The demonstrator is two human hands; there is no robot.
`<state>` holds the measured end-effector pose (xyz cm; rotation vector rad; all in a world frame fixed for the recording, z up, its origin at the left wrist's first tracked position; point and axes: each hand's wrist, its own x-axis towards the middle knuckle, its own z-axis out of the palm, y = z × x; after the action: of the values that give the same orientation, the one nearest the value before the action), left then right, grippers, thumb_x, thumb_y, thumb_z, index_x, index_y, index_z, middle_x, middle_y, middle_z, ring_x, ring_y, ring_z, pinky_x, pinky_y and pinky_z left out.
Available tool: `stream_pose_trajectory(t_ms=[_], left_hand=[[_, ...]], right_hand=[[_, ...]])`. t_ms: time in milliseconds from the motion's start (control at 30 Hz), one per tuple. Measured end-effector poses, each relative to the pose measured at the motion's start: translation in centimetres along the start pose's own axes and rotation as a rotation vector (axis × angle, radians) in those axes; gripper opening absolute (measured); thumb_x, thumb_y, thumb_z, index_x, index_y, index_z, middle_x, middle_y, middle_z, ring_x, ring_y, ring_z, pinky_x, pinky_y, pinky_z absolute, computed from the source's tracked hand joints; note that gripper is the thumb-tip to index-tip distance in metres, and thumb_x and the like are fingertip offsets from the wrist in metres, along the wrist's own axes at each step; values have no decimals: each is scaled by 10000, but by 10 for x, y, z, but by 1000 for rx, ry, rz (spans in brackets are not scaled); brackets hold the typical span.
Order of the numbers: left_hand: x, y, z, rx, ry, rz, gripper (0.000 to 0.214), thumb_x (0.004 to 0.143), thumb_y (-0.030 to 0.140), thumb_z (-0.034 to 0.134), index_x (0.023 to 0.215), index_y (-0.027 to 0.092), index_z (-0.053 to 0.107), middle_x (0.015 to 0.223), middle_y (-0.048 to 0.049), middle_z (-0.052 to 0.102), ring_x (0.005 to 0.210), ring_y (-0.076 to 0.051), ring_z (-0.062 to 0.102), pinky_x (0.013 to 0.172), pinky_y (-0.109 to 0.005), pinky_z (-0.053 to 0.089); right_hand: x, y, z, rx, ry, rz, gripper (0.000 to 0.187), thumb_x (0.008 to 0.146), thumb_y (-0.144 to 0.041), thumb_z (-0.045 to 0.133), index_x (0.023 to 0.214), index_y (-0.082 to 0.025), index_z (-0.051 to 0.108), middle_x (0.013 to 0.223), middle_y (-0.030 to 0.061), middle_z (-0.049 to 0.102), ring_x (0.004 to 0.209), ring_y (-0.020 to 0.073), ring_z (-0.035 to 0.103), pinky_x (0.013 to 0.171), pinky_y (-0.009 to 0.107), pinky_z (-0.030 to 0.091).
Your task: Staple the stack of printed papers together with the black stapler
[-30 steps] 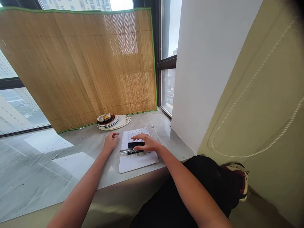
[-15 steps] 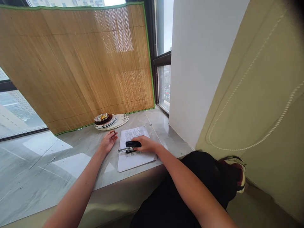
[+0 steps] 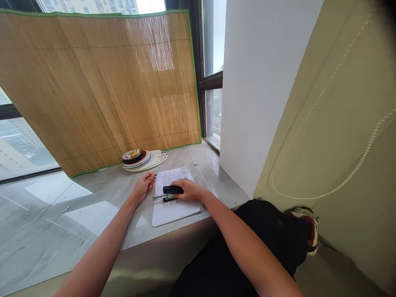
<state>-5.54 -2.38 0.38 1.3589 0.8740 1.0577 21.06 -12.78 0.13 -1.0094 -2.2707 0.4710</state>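
Note:
A printed sheet of paper (image 3: 173,208) lies on the marble sill (image 3: 62,222). On it rests a black stapler (image 3: 168,192) with its metal base sticking out to the left. My right hand (image 3: 189,190) is wrapped round the stapler's rear end. My left hand (image 3: 144,185) rests on the sill at the paper's upper left edge, fingers curled and pinched on something small that I cannot make out.
A stack of plates (image 3: 139,159) stands behind the paper, at the foot of a bamboo blind (image 3: 102,86) that leans against the window. A white wall (image 3: 256,90) rises to the right. My black-clad legs (image 3: 247,247) fill the lower middle.
My right hand came down from hovering flat over the stapler and closed on it. My left hand shifted a little right, up to the paper's edge.

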Motion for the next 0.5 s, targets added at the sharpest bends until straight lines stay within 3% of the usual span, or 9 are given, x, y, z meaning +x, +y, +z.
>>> stream_pose_trajectory(t_ms=[100, 300, 500], left_hand=[[0, -1, 0, 31, -7, 31, 534, 755, 603, 876, 981, 150, 704, 681, 36, 575, 457, -42, 392, 398, -171, 232], [0, -1, 0, 92, 5, 37, 552, 798, 694, 792, 747, 164, 649, 570, 35, 511, 425, -58, 361, 397, -201, 208], [0, -1, 0, 43, 18, 66, 555, 724, 660, 877, 930, 168, 726, 653, 13, 621, 441, -59, 413, 407, -187, 240]], right_hand=[[0, 1, 1, -2, 10, -10, 302, 888, -280, 763, 1181, -217, 729, 1079, 72, 786, 961, 226, 704, 833, 283, 462], [0, 4, 2, -17, 2, 0, 291, 890, -288, 772, 1170, -219, 728, 1046, 67, 782, 926, 217, 689, 806, 280, 450], [0, 3, 2, -19, 7, -11, 308, 883, -269, 765, 1183, -215, 724, 1068, 73, 784, 946, 224, 694, 822, 285, 453]])
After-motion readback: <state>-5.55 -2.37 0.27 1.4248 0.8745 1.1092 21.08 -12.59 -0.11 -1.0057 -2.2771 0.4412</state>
